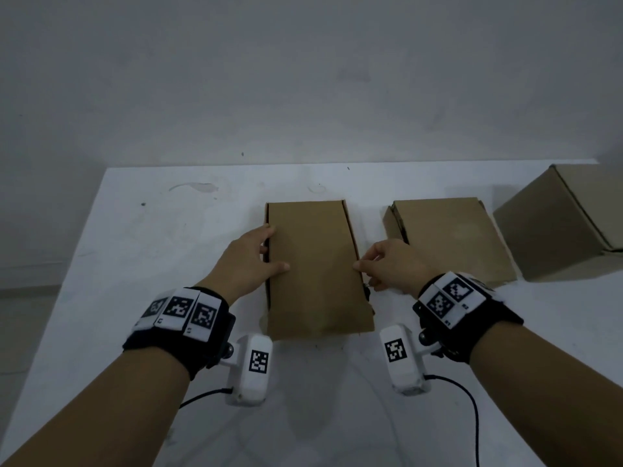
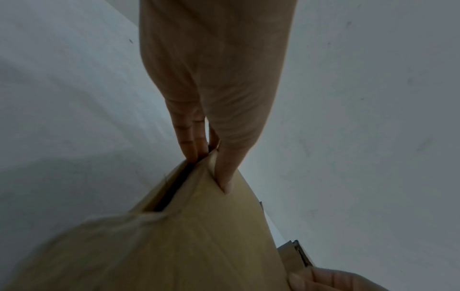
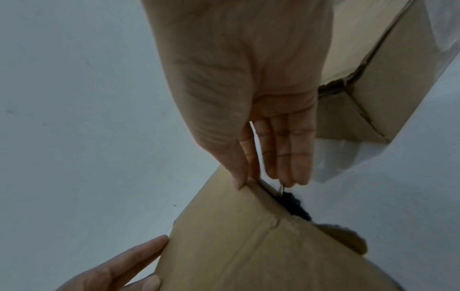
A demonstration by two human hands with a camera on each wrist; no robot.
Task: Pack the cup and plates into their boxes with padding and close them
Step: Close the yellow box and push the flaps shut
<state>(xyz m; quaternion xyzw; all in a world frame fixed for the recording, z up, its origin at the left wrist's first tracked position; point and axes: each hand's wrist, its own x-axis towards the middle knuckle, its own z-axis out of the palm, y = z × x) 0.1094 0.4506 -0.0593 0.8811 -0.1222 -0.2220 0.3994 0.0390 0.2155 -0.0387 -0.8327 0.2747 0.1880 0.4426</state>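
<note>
A brown cardboard box lies in the middle of the white table with its lid down. My left hand pinches the lid's left edge, thumb on top and fingers at the side. The left wrist view shows this left hand with its fingers at the dark slit beside the lid of the box. My right hand pinches the right edge the same way. In the right wrist view something dark pokes from the gap below the right hand. No cup or plates show.
Two more cardboard boxes stand to the right: a flat one with its lid down and a taller one at the table's right edge. A wall rises behind the table. Cables trail from both wrist cameras near the front edge.
</note>
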